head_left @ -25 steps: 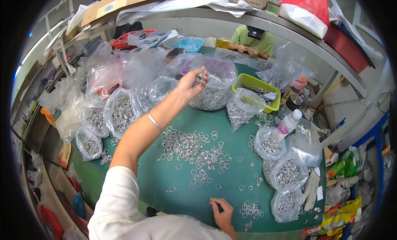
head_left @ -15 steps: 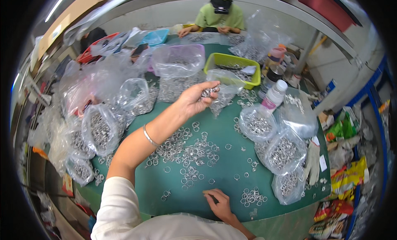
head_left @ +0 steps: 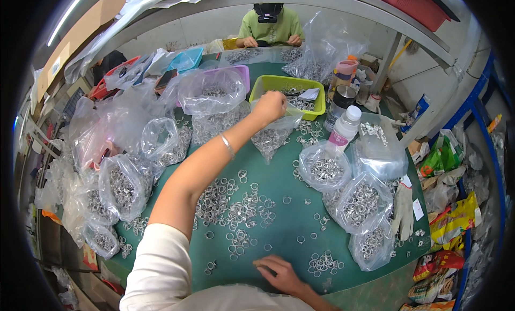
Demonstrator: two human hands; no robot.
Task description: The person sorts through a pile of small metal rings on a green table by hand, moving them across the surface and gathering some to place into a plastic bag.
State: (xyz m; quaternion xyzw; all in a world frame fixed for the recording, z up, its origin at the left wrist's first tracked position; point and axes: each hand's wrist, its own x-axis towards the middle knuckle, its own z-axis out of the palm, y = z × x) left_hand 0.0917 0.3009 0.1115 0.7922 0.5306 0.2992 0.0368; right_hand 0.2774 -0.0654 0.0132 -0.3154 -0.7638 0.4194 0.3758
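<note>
My left hand [head_left: 272, 104], its arm stretched far forward, is over the mouth of a clear plastic bag [head_left: 270, 142] of small silver metal rings, in front of the lime-green basket [head_left: 261, 84]. Its fingers are curled into a fist, back of the hand upward, so what is in the palm is hidden. Low in the picture, my right hand [head_left: 280, 275] rests near the green table's front edge, open, fingers loosely bent, nothing visible in it. Beyond it lies a spread pile of loose rings [head_left: 244, 210]. A smaller ring cluster [head_left: 325, 264] lies to its right.
Ring-filled bags stand on the right [head_left: 363, 199] and left [head_left: 122, 185]. A white bottle [head_left: 344, 127], a dark-lidded jar [head_left: 340, 104] and a work glove [head_left: 402, 209] are on the right. A purple bin [head_left: 247, 78] is at the back. Across the table sits a person in green [head_left: 273, 32].
My left hand has reached farther forward and turned palm down over the bag; the handful of rings seen in it before is hidden now. My right hand has shifted slightly nearer.
</note>
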